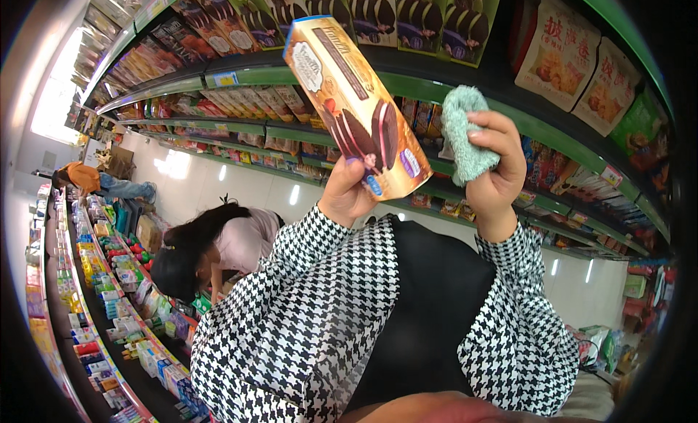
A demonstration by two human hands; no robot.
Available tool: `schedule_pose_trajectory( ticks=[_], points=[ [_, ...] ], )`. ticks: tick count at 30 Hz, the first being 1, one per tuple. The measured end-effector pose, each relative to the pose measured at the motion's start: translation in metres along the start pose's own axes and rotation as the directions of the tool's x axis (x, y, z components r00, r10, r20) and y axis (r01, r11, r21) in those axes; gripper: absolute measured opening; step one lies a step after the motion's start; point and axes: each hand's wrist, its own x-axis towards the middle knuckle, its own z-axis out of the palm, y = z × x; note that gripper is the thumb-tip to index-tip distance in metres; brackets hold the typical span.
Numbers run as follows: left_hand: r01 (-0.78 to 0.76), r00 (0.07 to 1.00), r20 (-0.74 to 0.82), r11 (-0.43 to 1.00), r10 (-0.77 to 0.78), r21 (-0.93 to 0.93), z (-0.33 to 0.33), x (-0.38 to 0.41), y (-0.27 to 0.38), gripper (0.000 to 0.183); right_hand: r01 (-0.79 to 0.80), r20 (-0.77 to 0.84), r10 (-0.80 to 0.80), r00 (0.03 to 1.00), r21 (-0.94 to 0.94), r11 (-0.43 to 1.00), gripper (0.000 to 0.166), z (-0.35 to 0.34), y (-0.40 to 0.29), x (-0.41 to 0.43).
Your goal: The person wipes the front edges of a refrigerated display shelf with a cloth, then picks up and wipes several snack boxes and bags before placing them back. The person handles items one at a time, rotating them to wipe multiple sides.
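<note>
My left hand (349,191) grips the lower end of a sandwich cookie box (357,106), holding it tilted in front of the shelves. The box is cream and gold, with dark cookies and pink filling pictured on it. In my right hand (496,161) is a bunched pale green terry cloth (466,134), a short way to the right of the box and apart from it. Behind the box's upper end, a row of similar green cookie boxes (420,19) stands on the shelf. The fingertips of my left hand are partly hidden behind the box.
Green-edged store shelves (403,85) with packaged snacks curve across the view. Snack bags (561,52) stand at upper right. A person in a pale top (245,237) bends down at left; another in an orange top (82,177) is farther off. Opposite shelves (109,314) hold toiletries.
</note>
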Motion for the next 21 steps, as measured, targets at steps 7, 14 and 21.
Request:
schedule_pose_trajectory(
  ticks=[7,14,21],
  points=[
    [-0.136,0.991,-0.009,0.987,0.136,-0.084,0.021,0.013,0.002,0.063,0.252,-0.168,-0.272,0.948,-0.132,0.959,0.036,0.014,0.001,-0.004],
    [-0.148,0.989,0.019,0.989,0.148,-0.003,0.032,0.01,-0.003,0.061,0.313,0.059,-0.31,0.949,-0.048,0.949,0.029,0.031,-0.015,0.01],
    [-0.231,0.973,0.093,0.937,0.213,0.262,0.037,0.017,0.012,0.044,0.081,0.28,-0.096,0.955,0.064,0.995,0.025,0.01,0.017,-0.036]
  ],
)
